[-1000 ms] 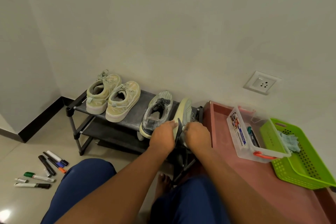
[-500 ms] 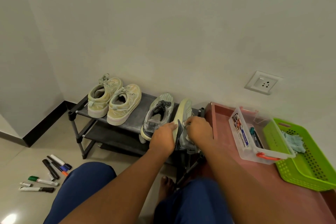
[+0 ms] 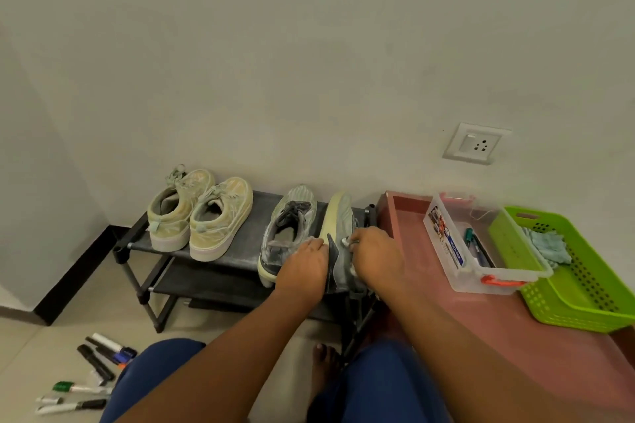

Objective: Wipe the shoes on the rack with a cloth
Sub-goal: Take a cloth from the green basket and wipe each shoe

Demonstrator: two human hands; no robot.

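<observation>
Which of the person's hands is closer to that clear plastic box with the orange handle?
The right hand. It is at the tipped grey shoe on the rack's end, just left of the clear plastic box. The left hand lies farther left, beyond that shoe.

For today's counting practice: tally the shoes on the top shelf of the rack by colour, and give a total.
Pale yellow-green shoes: 2
Grey shoes: 2, one of them tipped on its side
Total: 4
</observation>
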